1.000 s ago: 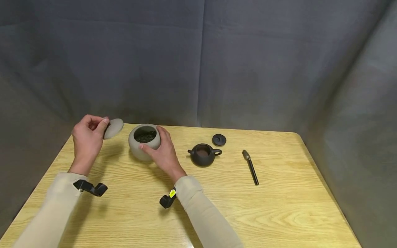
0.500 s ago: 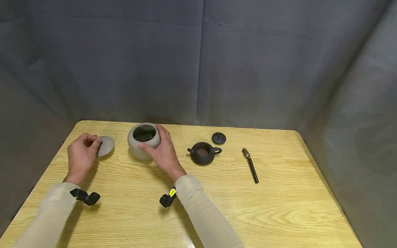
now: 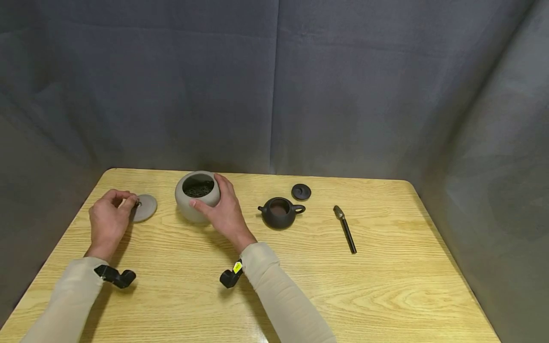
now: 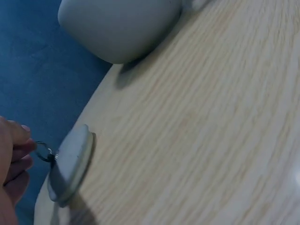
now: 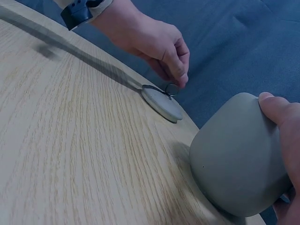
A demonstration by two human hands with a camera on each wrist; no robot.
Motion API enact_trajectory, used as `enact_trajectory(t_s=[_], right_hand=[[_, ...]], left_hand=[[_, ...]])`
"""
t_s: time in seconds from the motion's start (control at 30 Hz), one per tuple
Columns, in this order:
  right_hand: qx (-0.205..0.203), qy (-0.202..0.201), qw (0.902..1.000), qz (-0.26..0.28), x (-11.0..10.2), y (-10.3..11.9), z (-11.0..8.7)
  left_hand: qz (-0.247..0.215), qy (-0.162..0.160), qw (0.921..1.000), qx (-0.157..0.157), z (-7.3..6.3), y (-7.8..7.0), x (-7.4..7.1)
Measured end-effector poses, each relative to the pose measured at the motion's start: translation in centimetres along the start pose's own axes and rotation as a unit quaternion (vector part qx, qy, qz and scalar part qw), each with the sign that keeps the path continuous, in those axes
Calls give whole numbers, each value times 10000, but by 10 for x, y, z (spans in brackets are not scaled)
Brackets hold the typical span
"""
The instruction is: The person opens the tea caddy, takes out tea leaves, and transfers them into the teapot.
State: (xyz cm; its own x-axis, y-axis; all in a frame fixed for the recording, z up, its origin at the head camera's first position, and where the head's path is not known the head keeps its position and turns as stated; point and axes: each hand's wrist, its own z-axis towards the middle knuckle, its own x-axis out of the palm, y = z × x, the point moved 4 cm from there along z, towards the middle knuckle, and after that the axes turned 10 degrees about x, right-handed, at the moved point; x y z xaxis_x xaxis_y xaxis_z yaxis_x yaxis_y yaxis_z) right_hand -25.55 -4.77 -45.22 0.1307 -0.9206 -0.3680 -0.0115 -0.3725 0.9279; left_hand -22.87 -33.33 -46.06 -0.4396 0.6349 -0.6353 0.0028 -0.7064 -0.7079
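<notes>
At the left of the table in the head view, my left hand (image 3: 108,216) pinches the ring (image 4: 43,152) on top of a round grey lid (image 3: 146,207). The lid lies flat on the wood, ring side up, as the right wrist view also shows. My right hand (image 3: 225,209) grips the side of a rounded grey jar (image 5: 241,159), thumb at the front of the rim and fingers round the far side. Dark loose tea leaves (image 3: 199,189) show inside its wide mouth. The jar stands upright to the right of the lid.
Right of the jar stands a small dark teapot (image 3: 279,220) without its lid, spout towards the jar. Its dark lid (image 3: 301,191) lies behind it. Farther right lies a black-handled scoop (image 3: 346,232) with a metal head. Grey cloth (image 3: 274,85) hangs behind the table (image 3: 386,295).
My left hand has brought the grey lid from the air beside the jar down and leftward onto the table, turning it from tilted to flat. My right hand has stayed on the jar.
</notes>
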Motion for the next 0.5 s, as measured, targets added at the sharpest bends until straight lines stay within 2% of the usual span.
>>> enact_trajectory(t_s=[0.23,0.5], right_hand=[[-17,24,10000,16,-1,-1,0],[-75,23,9997,248,0,-9,-3]], left_hand=[[-235,-21,9997,119,-4,-22,-2],[-598,197,9964,573,-17,-53,3]])
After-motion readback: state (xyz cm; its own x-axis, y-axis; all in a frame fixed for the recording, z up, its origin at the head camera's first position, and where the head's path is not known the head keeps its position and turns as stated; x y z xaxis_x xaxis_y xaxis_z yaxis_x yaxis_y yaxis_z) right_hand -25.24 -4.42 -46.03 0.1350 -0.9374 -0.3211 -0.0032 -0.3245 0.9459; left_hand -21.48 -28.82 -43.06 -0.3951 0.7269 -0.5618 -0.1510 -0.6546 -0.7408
